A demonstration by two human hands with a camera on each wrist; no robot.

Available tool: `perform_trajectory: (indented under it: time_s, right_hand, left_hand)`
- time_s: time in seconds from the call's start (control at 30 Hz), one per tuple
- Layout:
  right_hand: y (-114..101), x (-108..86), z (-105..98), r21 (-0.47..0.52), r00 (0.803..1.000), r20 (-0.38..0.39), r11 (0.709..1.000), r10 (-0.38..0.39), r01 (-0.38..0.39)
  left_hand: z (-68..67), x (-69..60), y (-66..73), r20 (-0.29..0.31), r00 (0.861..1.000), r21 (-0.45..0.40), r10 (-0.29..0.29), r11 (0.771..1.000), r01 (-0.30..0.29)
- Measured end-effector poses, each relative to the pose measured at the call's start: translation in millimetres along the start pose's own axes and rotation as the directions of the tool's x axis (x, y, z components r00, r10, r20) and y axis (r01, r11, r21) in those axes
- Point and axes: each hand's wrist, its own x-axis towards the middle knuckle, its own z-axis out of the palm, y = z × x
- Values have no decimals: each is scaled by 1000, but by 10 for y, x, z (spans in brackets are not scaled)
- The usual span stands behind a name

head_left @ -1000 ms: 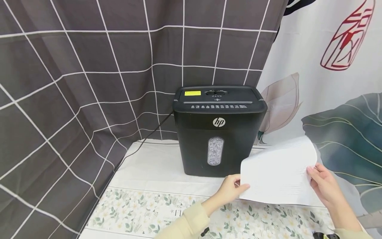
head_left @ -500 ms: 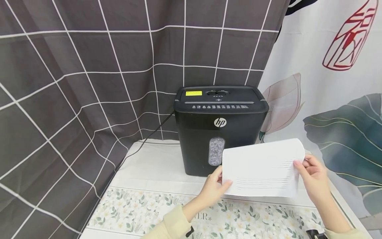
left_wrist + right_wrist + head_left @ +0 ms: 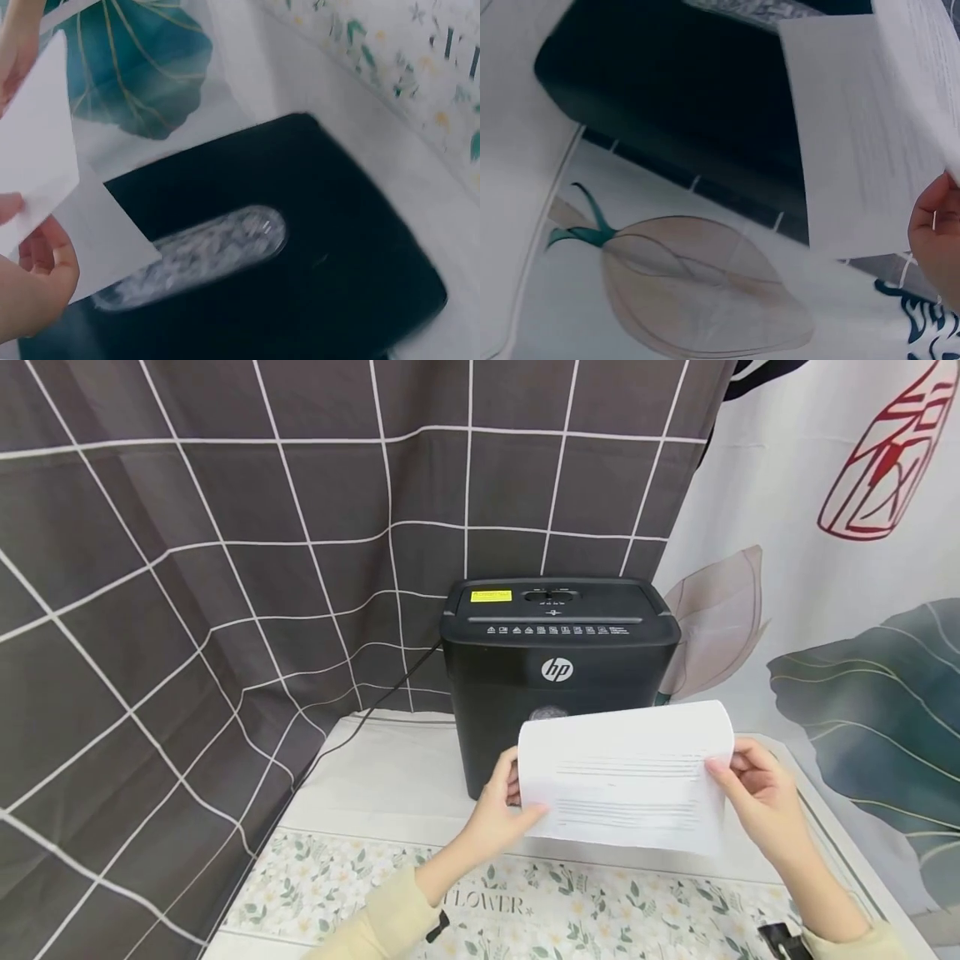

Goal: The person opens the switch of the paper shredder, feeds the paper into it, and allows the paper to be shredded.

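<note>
A white sheet of printed paper (image 3: 622,777) is held up between both hands in front of the shredder, its top curving over backward. My left hand (image 3: 498,806) pinches its left edge, thumb on the front face. At the right edge, my right hand (image 3: 761,793) pinches it the same way. Behind the paper stands a black HP paper shredder (image 3: 495,681), with a feed slot across its top. The paper covers most of its clear window; in the left wrist view shreds show through that window (image 3: 217,251). Lines of text on the paper (image 3: 855,142) appear in the right wrist view.
The shredder stands on a white table (image 3: 375,768) with a floral runner (image 3: 322,885) along the front. Its black cord (image 3: 367,710) runs off to the left. A dark grid-patterned curtain (image 3: 300,527) hangs behind and at the left, a leaf-printed white one (image 3: 810,610) at the right.
Both hands have carried the paper leftward, from right of the shredder to in front of its lower part. The printed side now faces the head camera more fully.
</note>
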Motion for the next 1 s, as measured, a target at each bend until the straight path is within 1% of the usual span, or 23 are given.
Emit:
perform_trajectory:
  time_s: [0.07, 0.17, 0.23, 0.3, 0.37, 0.4, 0.47, 0.5, 0.53, 0.63, 0.73, 0.8, 0.9, 1.0]
  right_hand:
    - [-34, 40, 39, -39, 1000, 5, 999, -13, 14]
    - [-102, 118, 98, -113, 1000, 19, 993, -12, 14]
    - [-156, 181, 133, -178, 1000, 29, 984, 9, -4]
    - [-212, 240, 160, -224, 998, 46, 974, 37, -25]
    - [-268, 295, 181, -297, 995, 63, 953, 76, -54]
    - [-295, 322, 192, -343, 993, 70, 937, 97, -68]
    - [-341, 373, 213, -393, 988, 92, 916, 121, -76]
    - [-361, 399, 223, -422, 986, 105, 904, 129, -73]
    - [-380, 428, 232, -437, 984, 123, 897, 128, -63]
    - [-442, 516, 250, -432, 976, 187, 902, 113, -21]
    - [-521, 611, 248, -436, 962, 263, 899, 79, 45]
    - [-579, 682, 241, -441, 952, 299, 893, 59, 84]
    - [-656, 813, 239, -450, 950, 311, 886, 38, 112]
    - [-735, 965, 246, -448, 957, 288, 889, 46, 92]
  left_hand:
    - [-88, 11, 65, 4, 1000, -41, 15, 999, -14]
    - [-234, 35, 174, -3, 999, -87, 49, 995, -49]
    - [-336, 50, 248, -29, 998, -94, 59, 994, -61]
    - [-434, 62, 319, -53, 998, -48, 40, 998, -43]
    - [-527, 71, 375, -77, 997, 23, 16, 1000, -15]
    - [-576, 76, 397, -85, 996, 65, 12, 998, -6]
    - [-667, 92, 445, -84, 996, 131, 3, 991, 8]
    - [-708, 104, 469, -79, 997, 147, 3, 989, 9]
    - [-751, 117, 490, -72, 997, 162, 8, 987, 4]
    - [-878, 164, 579, -30, 999, 198, 26, 980, -20]
    - [-997, 209, 688, 7, 999, 238, 43, 970, -43]
    - [-1066, 237, 778, 20, 998, 268, 57, 961, -60]
    - [-1160, 287, 931, 28, 996, 301, 87, 949, -91]
    - [-1248, 363, 1083, 33, 993, 317, 110, 942, -114]
